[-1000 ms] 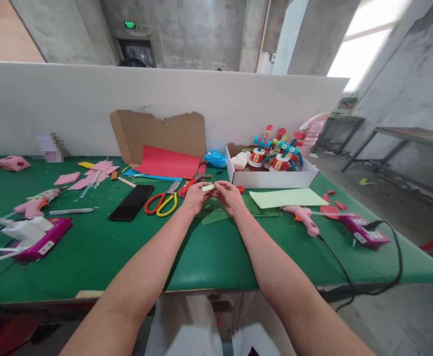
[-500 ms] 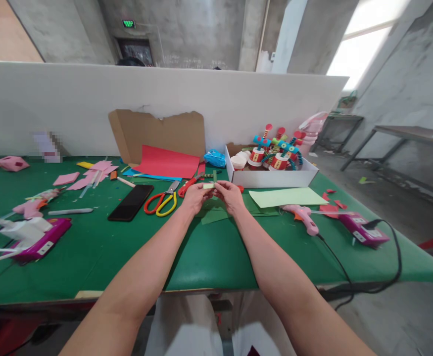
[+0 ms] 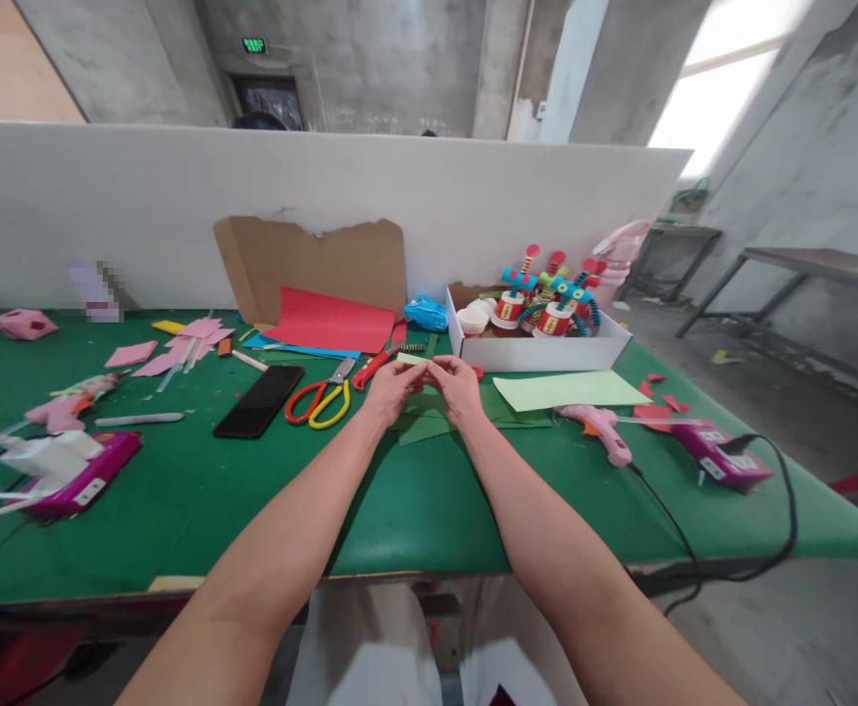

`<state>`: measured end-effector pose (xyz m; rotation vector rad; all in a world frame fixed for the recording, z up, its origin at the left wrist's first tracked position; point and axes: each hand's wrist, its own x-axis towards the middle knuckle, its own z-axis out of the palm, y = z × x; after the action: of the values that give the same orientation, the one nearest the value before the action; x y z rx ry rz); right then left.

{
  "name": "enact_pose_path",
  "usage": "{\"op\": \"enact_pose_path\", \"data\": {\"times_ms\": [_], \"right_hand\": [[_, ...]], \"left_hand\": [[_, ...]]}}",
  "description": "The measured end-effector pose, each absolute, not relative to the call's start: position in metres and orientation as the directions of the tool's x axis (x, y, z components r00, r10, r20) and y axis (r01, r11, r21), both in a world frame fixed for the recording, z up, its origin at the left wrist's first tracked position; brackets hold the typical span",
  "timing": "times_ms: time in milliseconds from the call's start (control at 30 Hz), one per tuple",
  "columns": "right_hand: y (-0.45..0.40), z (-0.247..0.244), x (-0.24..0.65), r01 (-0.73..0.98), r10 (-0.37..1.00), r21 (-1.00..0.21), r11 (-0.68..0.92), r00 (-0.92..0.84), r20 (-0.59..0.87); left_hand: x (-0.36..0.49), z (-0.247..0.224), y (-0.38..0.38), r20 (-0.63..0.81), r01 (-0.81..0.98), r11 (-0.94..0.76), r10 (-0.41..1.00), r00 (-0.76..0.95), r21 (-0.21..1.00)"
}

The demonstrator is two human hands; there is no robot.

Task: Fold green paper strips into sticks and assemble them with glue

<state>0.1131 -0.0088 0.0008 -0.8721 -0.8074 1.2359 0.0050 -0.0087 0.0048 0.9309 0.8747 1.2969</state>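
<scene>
My left hand (image 3: pixel 391 389) and my right hand (image 3: pixel 456 384) meet fingertip to fingertip over the middle of the table. Between them is a small pale green paper strip (image 3: pixel 413 359), pinched by my left fingers. A darker green strip (image 3: pixel 432 344) rises beside the fingertips of my right hand, which are closed on it. Dark green paper sheets (image 3: pixel 429 417) lie under both hands. Red-handled pliers (image 3: pixel 376 367) are just left of my left hand, with red and yellow scissors (image 3: pixel 320 400) further left.
A white box (image 3: pixel 546 355) of cup figures stands behind right. Light green paper (image 3: pixel 576 390), a pink glue gun (image 3: pixel 602 431) and a purple power strip (image 3: pixel 721 456) lie right. A phone (image 3: pixel 259 402), pink papers (image 3: pixel 182 348) and another power strip (image 3: pixel 90 480) lie left.
The pale strip has tilted and risen slightly at my left fingertips. The darker green strip has leaned to the right. My hands have otherwise stayed nearly in place.
</scene>
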Motion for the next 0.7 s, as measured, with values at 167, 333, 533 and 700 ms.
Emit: {"op": "enact_pose_path", "data": {"times_ms": [167, 333, 533, 700], "right_hand": [[-0.01, -0.001, 0.113, -0.436, 0.994, -0.896, 0.088, 0.096, 0.051], [-0.011, 0.003, 0.116, -0.496, 1.0, -0.868, 0.0, -0.002, 0.001], [-0.012, 0.008, 0.12, -0.532, 0.993, -0.84, -0.109, -0.086, -0.075], [-0.014, 0.009, 0.12, -0.516, 0.984, -0.844, -0.148, -0.163, -0.073]], "left_hand": [[0.001, 0.003, -0.004, -0.041, -0.402, 0.051, 0.999, 0.033, 0.914], [-0.003, 0.003, -0.002, -0.014, -0.34, 0.03, 0.999, 0.051, 0.94], [-0.007, 0.003, -0.001, -0.036, -0.287, 0.051, 0.998, 0.059, 0.957], [-0.007, 0.004, -0.002, -0.064, -0.33, 0.08, 0.996, 0.058, 0.941]]}}
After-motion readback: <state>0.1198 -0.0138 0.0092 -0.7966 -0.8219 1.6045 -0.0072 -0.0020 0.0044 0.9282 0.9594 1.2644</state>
